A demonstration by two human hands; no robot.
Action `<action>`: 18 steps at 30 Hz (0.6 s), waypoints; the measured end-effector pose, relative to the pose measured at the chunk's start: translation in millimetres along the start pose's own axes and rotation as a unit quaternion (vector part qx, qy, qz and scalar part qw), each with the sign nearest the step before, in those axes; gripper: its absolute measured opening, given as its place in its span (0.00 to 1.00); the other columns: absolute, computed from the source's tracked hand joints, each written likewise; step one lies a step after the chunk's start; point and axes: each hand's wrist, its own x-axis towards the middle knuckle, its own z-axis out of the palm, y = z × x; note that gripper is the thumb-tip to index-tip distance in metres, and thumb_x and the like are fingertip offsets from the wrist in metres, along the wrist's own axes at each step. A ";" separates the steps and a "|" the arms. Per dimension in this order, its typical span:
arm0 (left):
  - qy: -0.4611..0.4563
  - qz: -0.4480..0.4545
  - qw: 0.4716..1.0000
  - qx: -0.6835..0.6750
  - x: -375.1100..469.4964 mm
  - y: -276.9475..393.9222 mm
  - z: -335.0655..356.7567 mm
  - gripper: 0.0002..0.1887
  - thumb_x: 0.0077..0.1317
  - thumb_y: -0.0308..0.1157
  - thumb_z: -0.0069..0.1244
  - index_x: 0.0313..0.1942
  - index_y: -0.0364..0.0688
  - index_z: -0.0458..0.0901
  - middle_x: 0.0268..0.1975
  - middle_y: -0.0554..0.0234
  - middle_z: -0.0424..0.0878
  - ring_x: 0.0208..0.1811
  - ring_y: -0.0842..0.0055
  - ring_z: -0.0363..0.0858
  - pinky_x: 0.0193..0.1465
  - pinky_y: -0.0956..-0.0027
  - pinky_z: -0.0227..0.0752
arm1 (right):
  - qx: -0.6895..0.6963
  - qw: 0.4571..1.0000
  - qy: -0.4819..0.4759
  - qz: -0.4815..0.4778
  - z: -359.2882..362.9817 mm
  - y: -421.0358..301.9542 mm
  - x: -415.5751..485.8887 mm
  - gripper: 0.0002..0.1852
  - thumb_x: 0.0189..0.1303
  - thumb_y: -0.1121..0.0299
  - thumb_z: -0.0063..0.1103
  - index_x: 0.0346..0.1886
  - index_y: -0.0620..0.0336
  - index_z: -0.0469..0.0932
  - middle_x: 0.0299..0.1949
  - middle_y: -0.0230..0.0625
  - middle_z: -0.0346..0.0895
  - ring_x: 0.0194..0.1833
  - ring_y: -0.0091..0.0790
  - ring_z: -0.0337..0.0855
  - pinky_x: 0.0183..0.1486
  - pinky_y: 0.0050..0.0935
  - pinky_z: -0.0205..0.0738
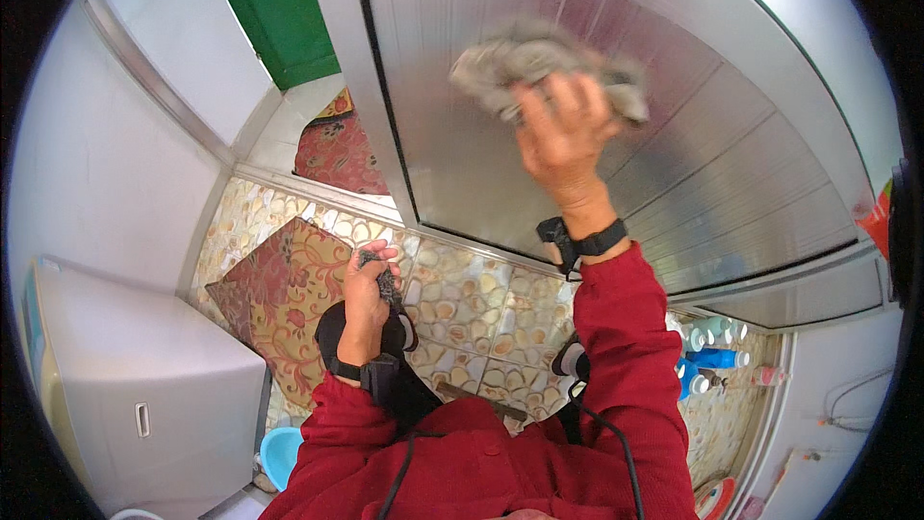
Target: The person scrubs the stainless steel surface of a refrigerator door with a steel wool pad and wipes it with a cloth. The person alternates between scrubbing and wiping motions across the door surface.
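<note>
My right hand presses a grey-beige cloth against the upper part of a ribbed metal door panel. Both the cloth and the fingers are blurred. Lower and to the left, my left hand is closed around a dark grey, rough-textured scouring pad, held away from the panel, above the patterned mat. Part of the pad sticks out past the fingers; the rest is hidden in the palm.
A patterned mat lies on the pebble-print floor. At left stands a white appliance beside a light-blue basin. Several bottles stand at right. Beyond the doorway are a red mat and a green door.
</note>
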 end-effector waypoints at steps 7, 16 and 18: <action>0.013 -0.012 1.000 -0.007 0.7 5.0 -2.3 0.17 0.60 0.16 0.42 0.50 0.33 0.72 0.39 0.55 0.79 0.27 0.75 0.77 0.25 0.71 0.71 | 0.153 0.912 -0.355 -0.137 83.8 -66.1 -208.6 0.17 0.55 0.70 0.54 0.50 0.48 0.78 0.53 0.28 0.76 0.47 0.26 0.80 0.36 0.29 0.75; -0.060 -0.031 0.997 0.039 -2.7 12.7 -4.6 0.26 0.57 0.14 0.41 0.58 0.38 0.68 0.53 0.51 0.73 0.34 0.71 0.81 0.25 0.71 0.72 | 0.298 0.823 -0.465 0.131 63.5 -86.2 -245.4 0.15 0.44 0.80 0.58 0.39 0.60 0.80 0.40 0.39 0.79 0.46 0.44 0.77 0.49 0.38 0.70; -0.105 -0.053 0.988 0.099 -5.5 12.7 -1.3 0.30 0.59 0.17 0.45 0.64 0.41 0.63 0.55 0.53 0.72 0.31 0.74 0.82 0.23 0.73 0.70 | 0.414 0.790 -0.369 0.261 45.4 -80.5 -217.8 0.16 0.44 0.82 0.58 0.40 0.62 0.79 0.40 0.38 0.79 0.46 0.42 0.78 0.51 0.35 0.70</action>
